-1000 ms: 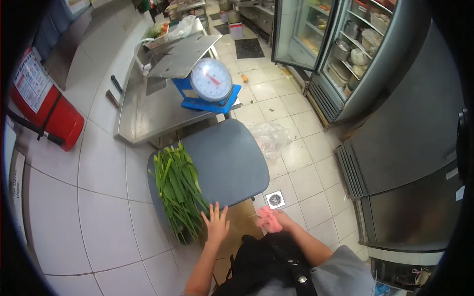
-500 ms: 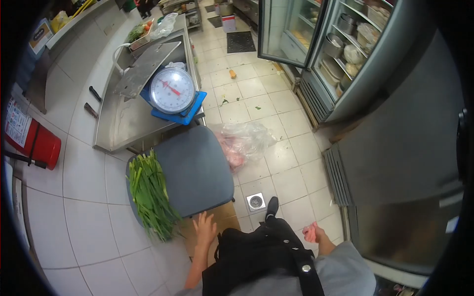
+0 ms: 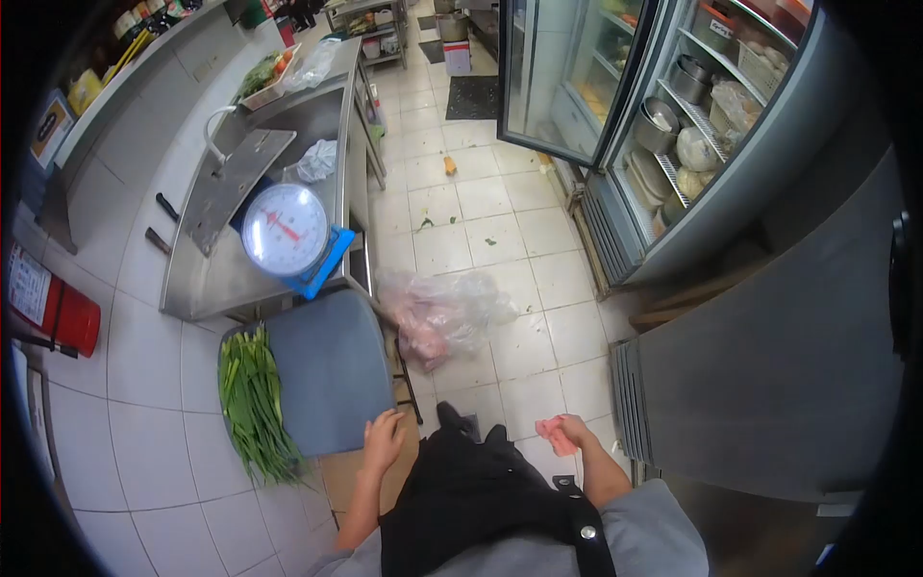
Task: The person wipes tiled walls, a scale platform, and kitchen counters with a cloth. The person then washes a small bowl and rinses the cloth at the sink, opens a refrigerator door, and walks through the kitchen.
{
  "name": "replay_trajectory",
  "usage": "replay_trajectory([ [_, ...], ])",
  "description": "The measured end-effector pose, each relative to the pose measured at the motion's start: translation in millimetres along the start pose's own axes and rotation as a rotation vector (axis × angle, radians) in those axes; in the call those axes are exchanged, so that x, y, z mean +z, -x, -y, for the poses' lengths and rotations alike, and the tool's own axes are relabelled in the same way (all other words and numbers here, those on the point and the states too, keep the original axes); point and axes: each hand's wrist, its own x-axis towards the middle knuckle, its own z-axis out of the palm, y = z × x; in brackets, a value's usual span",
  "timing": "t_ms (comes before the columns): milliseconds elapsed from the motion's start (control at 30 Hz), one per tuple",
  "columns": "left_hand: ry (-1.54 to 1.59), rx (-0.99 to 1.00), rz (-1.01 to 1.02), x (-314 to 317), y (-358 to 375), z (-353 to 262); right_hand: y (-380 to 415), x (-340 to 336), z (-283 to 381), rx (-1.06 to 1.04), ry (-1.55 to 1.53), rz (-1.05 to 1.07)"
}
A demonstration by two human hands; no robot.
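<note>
My right hand (image 3: pixel 578 429) is closed on a thin, crumpled pink piece (image 3: pixel 555 438), like a cloth or a bit of plastic; its exact kind I cannot tell. Nothing is in my left hand (image 3: pixel 384 442), whose loosely bent fingers are near the front right corner of a grey chair seat (image 3: pixel 332 370). Long green scallions (image 3: pixel 252 404) lie in a bundle along the seat's left side. On the floor beyond my feet rests a clear plastic bag (image 3: pixel 452 313) with pinkish contents.
A dial scale with a blue base (image 3: pixel 327 264) stands on the steel sink counter (image 3: pixel 207 279) at the left. To the right, a fridge's glass door (image 3: pixel 567 87) hangs open into the aisle. Vegetable scraps (image 3: pixel 450 165) and a black mat (image 3: pixel 473 98) are on the tiled floor.
My view has shifted, with the chair and scale now further left. My right hand has come forward and inward with the pink piece. My left hand's fingers are less spread and nearer the chair's corner.
</note>
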Motion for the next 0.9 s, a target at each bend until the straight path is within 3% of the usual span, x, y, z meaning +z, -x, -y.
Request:
replay_trajectory([
  [67, 0.174, 0.027, -0.282, -18.8, -18.2, 23.0, -8.4, 20.8, 28.3, -0.098, 0.137, 0.066],
  [100, 0.202, -0.026, -0.392, -39.7, -30.2, 26.4, -24.1, 25.2, 37.7, -0.189, 0.277, 0.130],
  [133, 0.231, -0.083, -0.506, -62.4, -45.7, 33.0, -38.6, 31.6, 44.8, -0.450, 0.509, 0.103],
  [167, 0.358, -0.167, -0.617, -89.3, -59.9, 34.3, -37.9, 43.1, 61.3, -0.461, 0.535, 0.133],
  [200, 0.486, -0.245, -0.728, -117.5, -76.3, 37.9, -30.3, 56.0, 76.2, -0.289, 0.527, 0.001],
  [233, 0.525, -0.185, -0.864, -146.6, -93.8, 50.6, -27.6, 65.7, 87.5, -0.117, 0.498, -0.127],
  [300, 0.628, -0.058, -1.095, -208.2, -122.8, 60.6, -142.9, 12.2, 21.5, -0.051, 0.384, -0.133],
  [433, 0.985, -0.107, -1.289, -316.0, -161.4, 57.2, -82.8, -0.3, 100.8, -0.587, 1.676, -0.097],
  [467, 0.988, -0.101, -1.303, -330.4, -174.3, 74.1, -66.7, 1.0, 125.2, -0.603, 1.637, -0.071],
  [500, 1.213, -0.097, -1.249, -344.0, -190.9, 97.5, -54.7, -2.1, 146.4, -0.618, 1.598, -0.045],
  [533, 1.434, -0.087, -1.177, -359.3, -205.1, 115.6, -48.2, -1.7, 167.7, -0.531, 1.513, -0.074],
  [567, 1.435, -0.070, -1.180, -373.9, -213.6, 126.4, -51.0, -1.0, 184.5, -0.394, 1.353, -0.136],
  [600, 1.520, -0.008, -1.021, -385.8, -222.3, 135.9, -55.7, 1.5, 200.5, -0.275, 1.150, -0.224],
  [633, 1.596, 0.048, -0.857, -394.8, -232.0, 136.7, -61.0, 7.9, 220.7, -0.221, 0.987, -0.298],
  [667, 1.662, 0.075, -0.874, -400.4, -240.9, 130.0, -68.6, 15.7, 241.5, -0.216, 0.851, -0.345],
  [700, 1.662, 0.079, -0.872, -401.5, -250.5, 134.3, -81.0, 25.4, 266.4, -0.275, 0.741, -0.310],
  [767, 1.434, -0.060, -0.999, -397.3, -258.2, 147.6, -89.5, 51.8, 337.9, -0.360, 0.202, 0.332],
  [800, 1.426, -0.051, -1.003, -397.5, -260.1, 147.3, -94.0, 92.1, 377.8, -0.460, 0.145, 0.136],
  [833, 1.461, -0.026, -1.014, -395.0, -260.9, 146.7, -88.0, 120.0, 422.8, -0.562, 0.320, -0.059],
  [867, 1.496, -0.008, -1.027, -393.5, -260.3, 145.0, -114.1, 137.3, 468.7, -0.577, 0.450, -0.067],
  [900, 1.485, -0.019, -1.037, -392.9, -258.3, 145.0, -74.7, 193.1, 523.0, -0.801, 0.516, -0.070],
])
